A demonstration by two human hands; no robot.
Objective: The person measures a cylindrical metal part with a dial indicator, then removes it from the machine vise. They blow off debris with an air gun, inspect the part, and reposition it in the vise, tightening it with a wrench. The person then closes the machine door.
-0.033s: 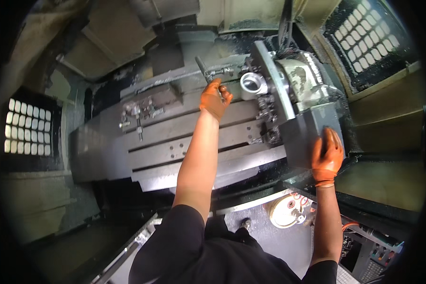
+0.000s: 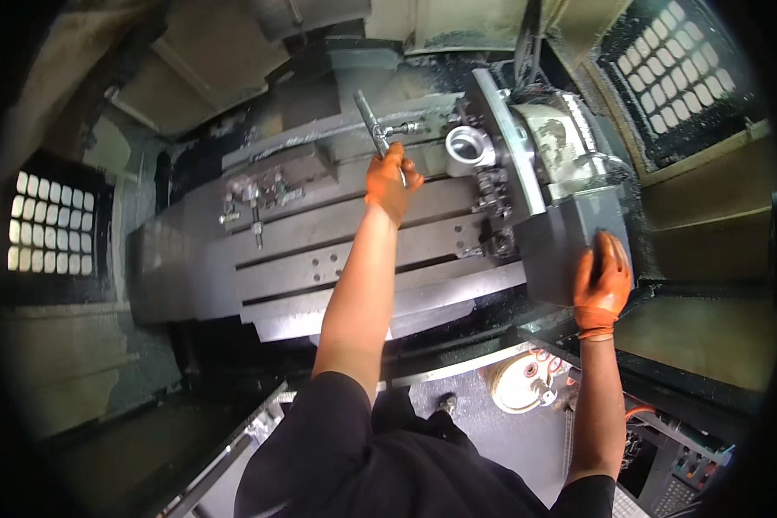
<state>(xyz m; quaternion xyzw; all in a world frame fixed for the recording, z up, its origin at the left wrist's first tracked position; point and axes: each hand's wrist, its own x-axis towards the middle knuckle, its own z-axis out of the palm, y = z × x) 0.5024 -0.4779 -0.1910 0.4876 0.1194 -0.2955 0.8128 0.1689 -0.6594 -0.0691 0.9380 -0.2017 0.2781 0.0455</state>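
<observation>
Movement since the earlier frame is slight: the whole scene sits a little displaced in the view, consistent with a small shift of the head, and both hands keep nearly the same positions.

The slotted machine bed (image 2: pixel 276 272) is the largest item, lying across the enclosure. At its right end stands a dark grey housing (image 2: pixel 548 259), with an upright flat metal plate (image 2: pixel 507 138) beside it. A ring-shaped metal fitting (image 2: pixel 470 162) is located on the plate's left side. Clamping hardware (image 2: pixel 255 203) lies toward the bed's left end.

The right hand (image 2: pixel 603 289) lies on the housing, fingers extended, grasping nothing. The left hand (image 2: pixel 390 186) is closed around the lower part of the bar of a T-shaped socket tool (image 2: pixel 371 115). The tool is above the far part of the bed, left of the fitting and apart from it; its bar is tilted, with the side piece pointing right.

The step in hand is judged to be handling the tool one-handed, the right hand serving as support. The next move appears to call for a secure grip and clearance from the fitting.
</observation>
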